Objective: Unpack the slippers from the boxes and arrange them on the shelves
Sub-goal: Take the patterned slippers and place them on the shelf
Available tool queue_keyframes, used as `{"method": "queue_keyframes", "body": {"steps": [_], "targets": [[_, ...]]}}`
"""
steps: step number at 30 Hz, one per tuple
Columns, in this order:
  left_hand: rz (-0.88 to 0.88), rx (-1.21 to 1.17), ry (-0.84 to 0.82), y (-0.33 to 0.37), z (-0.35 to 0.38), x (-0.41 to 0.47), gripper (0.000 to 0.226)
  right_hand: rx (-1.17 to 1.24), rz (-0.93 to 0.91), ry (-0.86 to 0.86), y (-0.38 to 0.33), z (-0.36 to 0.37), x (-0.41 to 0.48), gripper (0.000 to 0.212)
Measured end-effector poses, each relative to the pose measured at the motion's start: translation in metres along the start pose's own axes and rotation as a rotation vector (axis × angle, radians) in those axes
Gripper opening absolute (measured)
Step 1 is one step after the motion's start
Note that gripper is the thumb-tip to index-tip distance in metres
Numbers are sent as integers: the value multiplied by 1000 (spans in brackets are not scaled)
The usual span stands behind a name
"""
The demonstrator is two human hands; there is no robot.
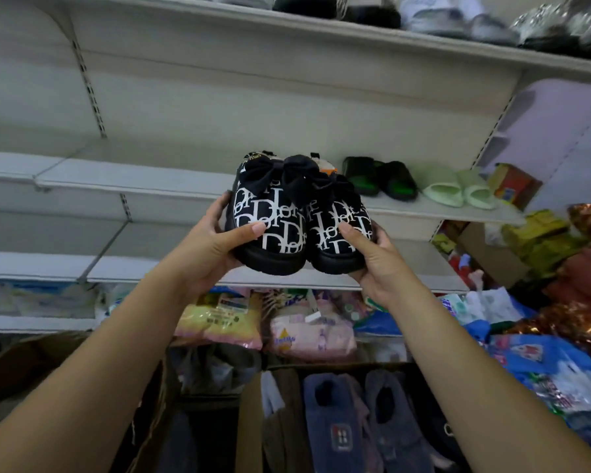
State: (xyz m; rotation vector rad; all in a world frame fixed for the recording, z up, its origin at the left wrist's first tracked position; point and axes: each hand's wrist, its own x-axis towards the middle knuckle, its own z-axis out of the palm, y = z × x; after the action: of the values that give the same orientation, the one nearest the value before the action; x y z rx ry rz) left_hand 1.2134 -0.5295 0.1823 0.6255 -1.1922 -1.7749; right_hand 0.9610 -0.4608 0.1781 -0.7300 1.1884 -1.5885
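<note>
A pair of black slippers (297, 220) with white lettering and black bows is held up in front of the middle shelf (133, 186). My left hand (215, 247) grips the left slipper from its outer side, thumb on top. My right hand (376, 261) grips the right slipper the same way. On that shelf to the right stand a black-and-green pair (379, 179) and a pale green pair (458, 189). Below, an open cardboard box (249, 421) holds blue-grey plush slippers (362, 425).
The top shelf (287, 25) carries several fluffy slippers. A lower shelf (151, 268) sits under the held pair. Packaged goods (270, 322) lie beneath it, and bags and packets (543, 319) pile at the right. Another cardboard box (31, 363) stands at lower left.
</note>
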Motion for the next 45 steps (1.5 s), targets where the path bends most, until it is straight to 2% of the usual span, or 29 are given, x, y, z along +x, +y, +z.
{"method": "queue_keyframes", "body": {"steps": [2,8,11,13,15,17,20,23,25,29,31,33,36,42,45], "targets": [[-6,-8,0,8,-9,23,101,-6,-3,-9,-5,9,22,69],[-65,13,9,26,-45,100,74,-8,10,131,-4,47,92,81],[-107,70,22,30,-61,131,71,-51,-11,174,6,62,123,71],[-145,100,-5,32,-74,149,82,-90,-19,179,17,67,141,83],[-166,162,-85,33,-86,164,105,-162,-57,216,24,71,151,94],[-145,261,-157,30,-101,178,123,-329,-109,256,25,75,154,91],[-78,472,-261,24,-119,189,129,-611,-170,220,18,78,147,74],[-21,656,-238,21,-128,191,119,-773,-156,85,14,67,147,77],[15,744,-221,22,-126,193,109,-806,-166,56,11,64,154,81],[82,885,-121,38,-121,201,75,-779,-212,136,6,65,171,59],[100,905,-19,39,-126,209,77,-802,-236,183,7,62,180,57],[129,904,13,35,-127,214,81,-836,-253,215,10,59,191,57],[146,888,-27,27,-116,217,75,-858,-281,225,13,58,202,60],[223,968,-51,15,-108,236,98,-894,-276,202,9,55,221,57],[201,941,-48,15,-117,242,93,-904,-254,184,4,50,226,48]]}}
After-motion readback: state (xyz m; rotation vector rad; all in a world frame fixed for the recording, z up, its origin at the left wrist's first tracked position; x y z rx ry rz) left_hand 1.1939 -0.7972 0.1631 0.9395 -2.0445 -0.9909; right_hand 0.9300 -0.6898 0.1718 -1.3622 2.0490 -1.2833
